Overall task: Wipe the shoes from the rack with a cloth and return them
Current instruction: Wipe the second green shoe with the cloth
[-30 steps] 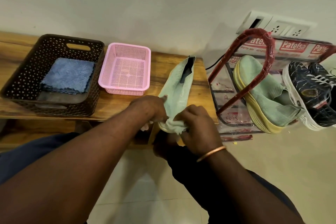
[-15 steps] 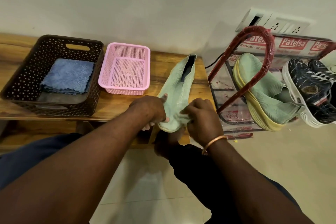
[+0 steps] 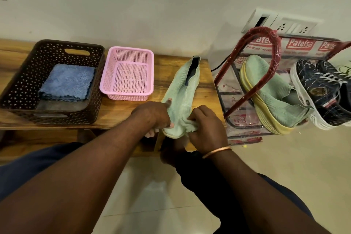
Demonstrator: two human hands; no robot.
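A pale green knit shoe [image 3: 185,91] lies on the wooden bench [image 3: 117,112], toe toward me and dark opening toward the wall. My left hand [image 3: 153,116] grips the shoe's left side near the toe, thumb on top. My right hand [image 3: 206,127] holds a bunched pale green cloth [image 3: 190,126] against the right side of the toe. The matching green shoe [image 3: 269,97] leans on the red shoe rack [image 3: 266,43] at the right, beside a dark patterned sneaker [image 3: 319,91].
A brown perforated basket [image 3: 22,89] with a folded blue cloth [image 3: 68,81] stands at the bench's left, next to an empty pink basket [image 3: 144,74]. Wall sockets [image 3: 292,26] sit behind the rack. Pale tiled floor [image 3: 284,157] lies below.
My right hand and the cloth have moved from the tip of the toe up onto its right side. The left hand stays on the shoe.
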